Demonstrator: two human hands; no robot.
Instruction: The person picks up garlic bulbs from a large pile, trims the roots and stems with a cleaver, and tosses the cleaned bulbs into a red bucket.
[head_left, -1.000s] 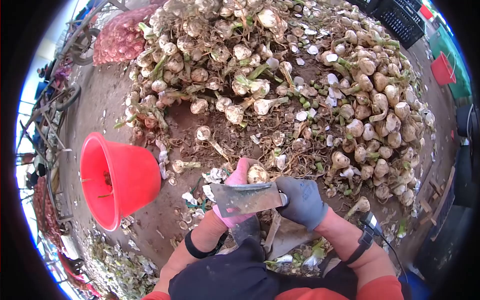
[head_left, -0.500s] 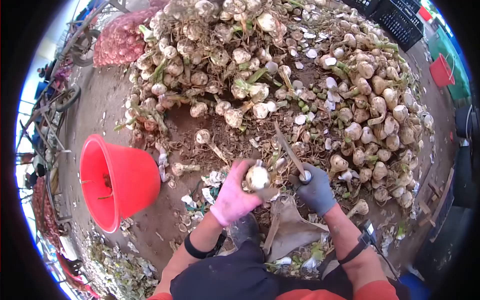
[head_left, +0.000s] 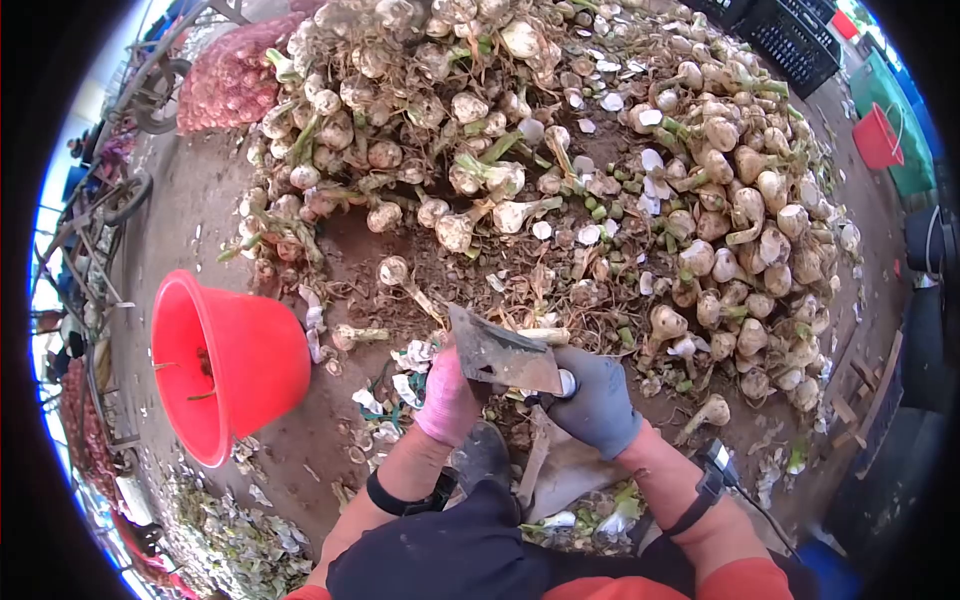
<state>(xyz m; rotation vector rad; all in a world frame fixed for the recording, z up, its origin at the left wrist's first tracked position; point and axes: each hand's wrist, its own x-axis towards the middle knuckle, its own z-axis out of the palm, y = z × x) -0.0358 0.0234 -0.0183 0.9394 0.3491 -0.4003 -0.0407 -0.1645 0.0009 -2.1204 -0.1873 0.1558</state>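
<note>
1. The right hand (head_left: 597,402), in a grey knit glove, is closed around the handle of a cleaver (head_left: 503,355).
2. The cleaver's broad, flat metal blade is dull and stained, and it points left across the middle of the view.
3. The left hand (head_left: 447,393), in a pink glove, sits just left of the blade and partly behind it; the fingers curl inward, but whether they hold anything cannot be told.
4. A pale stalk (head_left: 540,336) shows just above the blade's top edge.
5. A large heap of garlic (head_left: 560,160), round off-white bulbs with green stems and dried roots, spreads beyond the hands.
6. A smooth red plastic bucket (head_left: 232,362) lies tipped on its side on the dirt, well left of the hands.
</note>
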